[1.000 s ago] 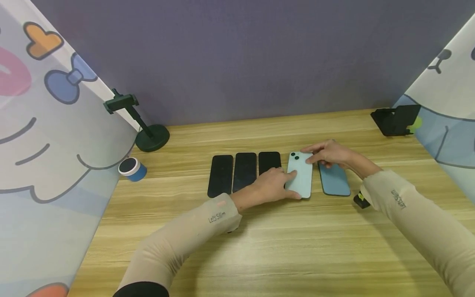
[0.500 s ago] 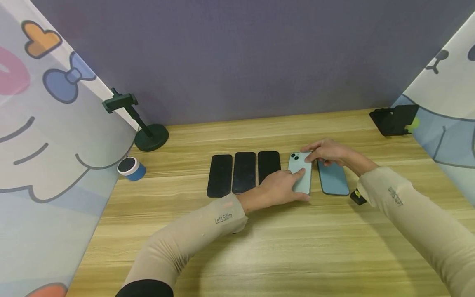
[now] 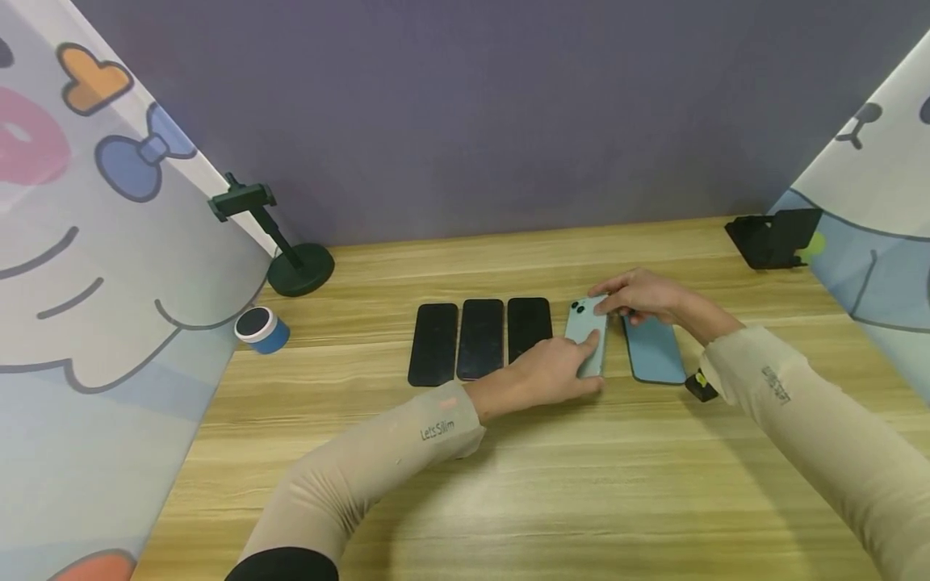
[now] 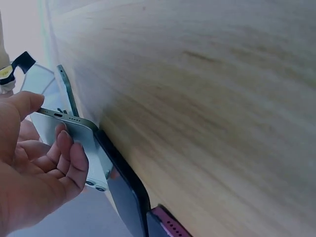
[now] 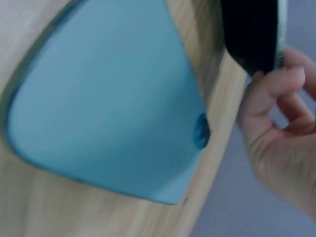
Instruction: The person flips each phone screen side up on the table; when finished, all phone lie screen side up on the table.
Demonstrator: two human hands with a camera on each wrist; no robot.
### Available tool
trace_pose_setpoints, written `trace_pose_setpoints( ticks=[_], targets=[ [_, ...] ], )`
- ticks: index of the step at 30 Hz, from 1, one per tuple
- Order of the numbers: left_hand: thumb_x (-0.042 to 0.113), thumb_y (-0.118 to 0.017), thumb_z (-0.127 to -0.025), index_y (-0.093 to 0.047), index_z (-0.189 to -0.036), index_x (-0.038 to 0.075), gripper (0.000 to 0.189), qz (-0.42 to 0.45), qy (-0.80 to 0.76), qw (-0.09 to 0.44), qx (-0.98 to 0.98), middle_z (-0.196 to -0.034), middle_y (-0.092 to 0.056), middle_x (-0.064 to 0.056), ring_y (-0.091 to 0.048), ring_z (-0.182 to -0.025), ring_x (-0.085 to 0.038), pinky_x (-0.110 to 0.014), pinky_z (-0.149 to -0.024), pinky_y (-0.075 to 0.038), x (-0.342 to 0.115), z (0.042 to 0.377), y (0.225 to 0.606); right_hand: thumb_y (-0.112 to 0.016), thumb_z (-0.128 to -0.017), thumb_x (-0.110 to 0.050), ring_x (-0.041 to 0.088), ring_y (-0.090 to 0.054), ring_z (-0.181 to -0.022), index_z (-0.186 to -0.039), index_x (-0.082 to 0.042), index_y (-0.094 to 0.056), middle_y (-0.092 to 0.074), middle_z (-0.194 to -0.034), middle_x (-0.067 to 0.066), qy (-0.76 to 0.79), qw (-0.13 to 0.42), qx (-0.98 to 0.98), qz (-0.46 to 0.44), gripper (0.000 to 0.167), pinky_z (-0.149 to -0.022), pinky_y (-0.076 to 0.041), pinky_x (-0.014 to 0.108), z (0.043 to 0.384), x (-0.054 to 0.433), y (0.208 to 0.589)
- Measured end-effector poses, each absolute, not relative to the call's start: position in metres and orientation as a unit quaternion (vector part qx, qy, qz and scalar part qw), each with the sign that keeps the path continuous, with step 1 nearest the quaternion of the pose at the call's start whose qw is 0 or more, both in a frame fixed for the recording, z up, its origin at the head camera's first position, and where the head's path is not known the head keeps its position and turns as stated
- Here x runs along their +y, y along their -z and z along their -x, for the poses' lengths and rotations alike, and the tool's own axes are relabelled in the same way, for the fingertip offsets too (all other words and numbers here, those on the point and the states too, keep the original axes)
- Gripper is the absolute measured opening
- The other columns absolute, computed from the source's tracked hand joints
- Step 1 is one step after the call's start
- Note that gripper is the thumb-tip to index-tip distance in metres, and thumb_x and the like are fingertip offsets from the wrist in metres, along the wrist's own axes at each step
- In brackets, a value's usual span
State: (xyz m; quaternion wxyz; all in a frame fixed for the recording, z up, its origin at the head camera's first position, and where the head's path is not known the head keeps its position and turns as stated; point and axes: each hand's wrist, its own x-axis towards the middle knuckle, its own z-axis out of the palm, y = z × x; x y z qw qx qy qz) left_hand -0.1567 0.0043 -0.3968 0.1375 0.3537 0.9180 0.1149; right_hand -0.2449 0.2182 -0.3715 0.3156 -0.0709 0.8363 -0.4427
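Note:
A pale mint smartphone (image 3: 580,324) is back side up with its two-lens camera at the far end. My left hand (image 3: 555,371) grips its near end, thumb on the bottom edge and fingers against the back. At the far right corner, my right hand (image 3: 643,293) pinches it. The right wrist view shows the dark screen (image 5: 252,34) underneath, so that side is tilted up off the table. To its right lies a blue smartphone (image 3: 654,353), below my right hand. Three dark phones lie to the left; the nearest one (image 3: 529,324) is partly hidden by my left hand.
A dark green stand (image 3: 299,270) and a blue jar with a white lid rim (image 3: 266,332) are at the left. A black folding stand (image 3: 777,236) sits at the back right. The wooden table (image 3: 552,500) meets a grey partition (image 3: 494,121) behind.
My left hand has shifted right and higher across the mint phone, over its near end. The phone now looks narrower, its right side tilted up. My right hand stays at the far corner.

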Motion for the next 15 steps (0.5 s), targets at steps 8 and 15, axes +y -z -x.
trace_pose_setpoints(
  ticks=[8,15],
  targets=[
    [0.037,-0.052,-0.103,-0.018,-0.161,0.01,0.073,-0.337,-0.151,0.161,0.915,-0.056,-0.057,0.002,-0.043,-0.035,-0.007,-0.019,-0.036,-0.037,0.003,0.154,0.393,-0.059,-0.102,-0.035,0.02,-0.056,-0.08,-0.161,-0.017,-0.027,-0.053,-0.103,0.011,0.504,0.297,0.804,0.109,0.069,-0.061,-0.055,0.034,0.239,0.231,0.391],
    [0.033,-0.052,-0.103,-0.016,-0.162,0.009,0.073,-0.345,-0.139,0.143,0.917,-0.051,-0.052,0.004,-0.036,-0.033,-0.005,-0.018,-0.035,-0.032,0.002,0.153,0.389,-0.056,-0.104,-0.034,0.027,-0.057,-0.09,-0.161,-0.017,-0.024,-0.055,-0.106,0.012,0.512,0.29,0.798,0.13,0.068,-0.065,-0.057,0.037,0.237,0.233,0.392]
  ],
)
